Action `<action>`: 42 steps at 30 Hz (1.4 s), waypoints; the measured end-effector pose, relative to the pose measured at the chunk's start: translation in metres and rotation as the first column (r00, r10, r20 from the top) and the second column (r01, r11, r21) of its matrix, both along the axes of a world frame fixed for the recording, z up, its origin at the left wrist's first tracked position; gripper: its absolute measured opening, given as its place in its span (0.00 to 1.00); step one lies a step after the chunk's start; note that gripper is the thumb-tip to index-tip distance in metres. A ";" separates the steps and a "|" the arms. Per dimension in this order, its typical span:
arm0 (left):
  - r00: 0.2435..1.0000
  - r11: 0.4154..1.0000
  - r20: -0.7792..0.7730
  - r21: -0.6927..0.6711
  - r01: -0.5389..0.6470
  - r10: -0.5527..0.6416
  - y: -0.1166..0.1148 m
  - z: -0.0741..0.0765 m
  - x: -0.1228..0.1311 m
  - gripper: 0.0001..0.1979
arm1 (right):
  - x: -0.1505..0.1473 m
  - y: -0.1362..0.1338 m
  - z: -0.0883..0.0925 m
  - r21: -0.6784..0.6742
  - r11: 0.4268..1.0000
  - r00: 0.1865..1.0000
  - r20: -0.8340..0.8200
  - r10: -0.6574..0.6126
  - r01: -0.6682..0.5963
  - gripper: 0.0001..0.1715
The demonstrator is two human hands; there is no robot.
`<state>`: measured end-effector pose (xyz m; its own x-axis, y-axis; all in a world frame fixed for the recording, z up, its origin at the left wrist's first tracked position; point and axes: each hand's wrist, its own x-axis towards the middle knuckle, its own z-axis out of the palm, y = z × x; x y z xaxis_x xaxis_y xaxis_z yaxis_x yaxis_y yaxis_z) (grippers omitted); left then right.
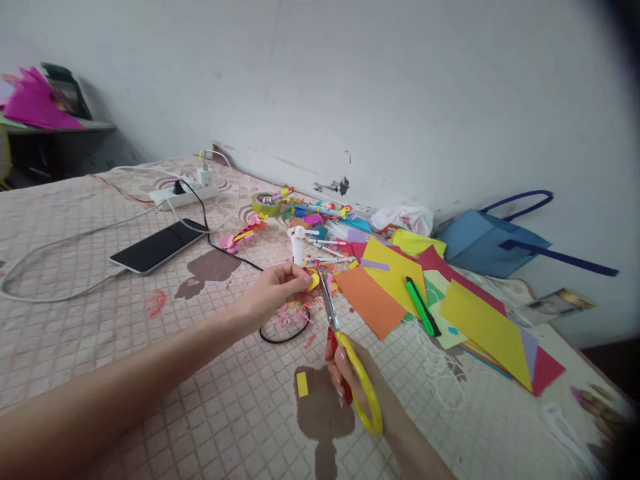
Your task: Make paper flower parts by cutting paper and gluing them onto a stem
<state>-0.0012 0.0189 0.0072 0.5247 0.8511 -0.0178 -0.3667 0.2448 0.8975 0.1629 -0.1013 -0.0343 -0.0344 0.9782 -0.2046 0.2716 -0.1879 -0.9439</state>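
My left hand (277, 290) pinches a small piece of yellow paper (314, 281) between thumb and fingertips. In my right hand (345, 370) is a pair of scissors (330, 307) with one yellow and one red handle, its blades pointing away from me beside the yellow piece. Whether the blades touch the paper I cannot tell. A small yellow paper rectangle (302, 385) lies on the patterned tablecloth near my right hand. Just beyond my left hand stands a white glue gun (298, 244), with paper scraps (293, 313) scattered around.
Coloured paper sheets (373, 303) lie on the right with a green cutter knife (423, 307) and white string (440, 373). A blue bag (493, 243) leans by the wall. On the left are a phone (159, 247) on a cable and a power strip (185, 195). A tape roll (267, 205) stands behind.
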 end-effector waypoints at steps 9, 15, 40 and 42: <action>0.999 0.999 -0.041 0.045 0.008 -0.006 0.002 -0.001 -0.001 0.11 | -0.001 -0.001 0.007 0.101 0.994 0.994 0.103 0.025 -0.036 0.24; 0.999 0.999 -0.035 0.043 -0.010 0.011 -0.001 0.001 0.000 0.11 | 0.000 0.000 0.008 0.116 0.993 0.989 0.145 0.017 -0.034 0.22; 0.998 0.999 -0.065 0.054 0.000 0.004 0.002 -0.001 -0.001 0.11 | -0.002 0.002 0.009 0.112 0.994 0.984 0.179 -0.014 -0.007 0.21; 0.998 0.998 -0.067 0.060 0.002 0.002 0.002 -0.001 -0.002 0.11 | -0.002 0.002 0.009 0.114 0.993 0.984 0.177 -0.019 -0.002 0.20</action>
